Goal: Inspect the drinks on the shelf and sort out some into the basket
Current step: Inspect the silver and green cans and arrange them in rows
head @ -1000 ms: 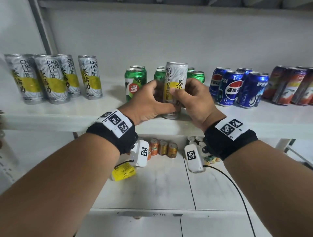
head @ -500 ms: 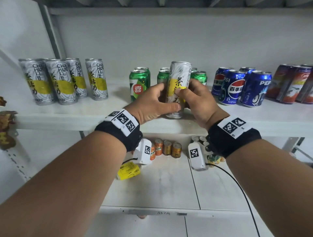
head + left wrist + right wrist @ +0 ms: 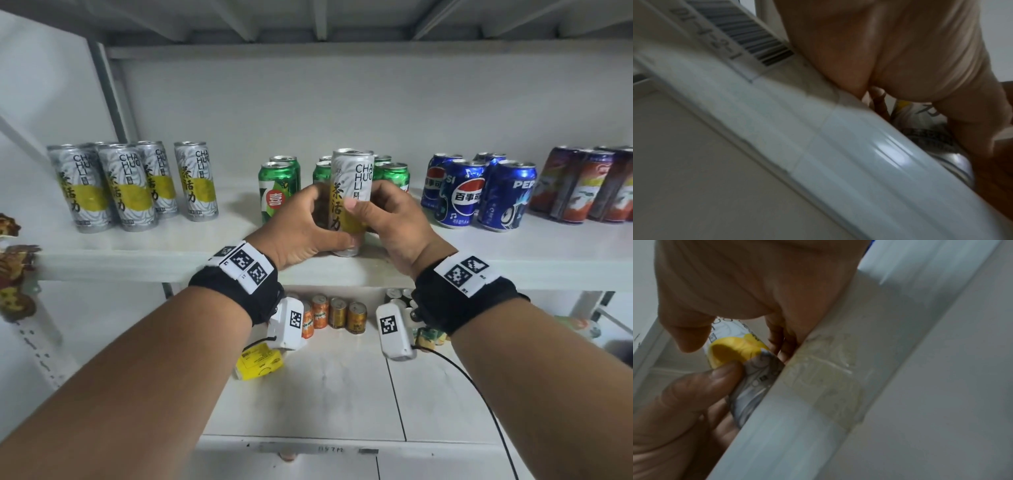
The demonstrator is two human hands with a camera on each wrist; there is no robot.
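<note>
Between both my hands, left hand [image 3: 301,222] and right hand [image 3: 394,222], the tall tea can [image 3: 351,202] stands gripped at the shelf [image 3: 513,253] edge, green cans [image 3: 277,185] just behind. Inspection underway, I judge; no basket in view, sorting all ahead.

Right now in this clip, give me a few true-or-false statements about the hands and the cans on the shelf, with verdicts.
1. Both hands hold the same tall white-and-yellow can. True: the left hand and right hand each have a grip on it.
2. The held can stands among the blue cans. False: it is in front of the green cans; the blue cans are further right.
3. More tall white-and-yellow cans stand at the shelf's left. True.
4. The held can lies on its side. False: it is upright.
5. A lower shelf holds small orange cans. True.
</note>
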